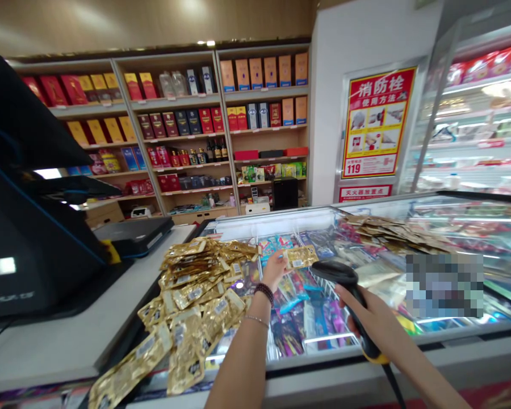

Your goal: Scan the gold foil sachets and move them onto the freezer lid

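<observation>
My left hand (274,269) holds up a small gold foil packet (301,257) by its left edge, above the glass lid of a chest freezer (281,218). My right hand (361,309) grips a black handheld barcode scanner (338,274), whose head points at the packet from the right. A large heap of the same gold packets (191,295) lies on the freezer lid to the left of my left arm. A second, smaller pile of gold packets (392,230) lies on the glass farther right.
A black checkout terminal (29,216) stands on the white counter (68,335) at left. Shelves of boxed goods (187,125) line the back wall. A red fire-hydrant poster (377,122) hangs beside a lit refrigerated case (481,113) at right.
</observation>
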Tool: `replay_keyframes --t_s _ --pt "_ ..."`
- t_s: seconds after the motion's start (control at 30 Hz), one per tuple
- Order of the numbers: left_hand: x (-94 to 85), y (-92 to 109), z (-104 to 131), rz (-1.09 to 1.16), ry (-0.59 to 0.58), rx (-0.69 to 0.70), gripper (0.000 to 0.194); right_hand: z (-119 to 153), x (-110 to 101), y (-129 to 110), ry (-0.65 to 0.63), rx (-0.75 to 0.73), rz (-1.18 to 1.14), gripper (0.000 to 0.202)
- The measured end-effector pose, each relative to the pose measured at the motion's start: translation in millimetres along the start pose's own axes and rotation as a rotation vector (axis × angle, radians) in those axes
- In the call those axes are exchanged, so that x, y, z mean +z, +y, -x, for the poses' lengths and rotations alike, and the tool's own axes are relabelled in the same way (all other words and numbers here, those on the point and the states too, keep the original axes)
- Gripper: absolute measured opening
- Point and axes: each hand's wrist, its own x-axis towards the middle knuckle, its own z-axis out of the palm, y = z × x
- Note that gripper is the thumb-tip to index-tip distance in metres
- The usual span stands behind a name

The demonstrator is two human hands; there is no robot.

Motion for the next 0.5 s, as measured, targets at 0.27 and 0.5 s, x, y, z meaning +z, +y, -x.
replay_keyframes --t_s 0.27,0.5 --pt "-3.3 -4 -3 -0.038 -0.015 0.017 0.024 4 0 -3 -0.015 0.007 -0.007 0.056" --pt "-6.2 -14 -10 -0.049 -0.037 0.051 0.034 1 0 2 -0.019 -0.004 -0.013 0.057"
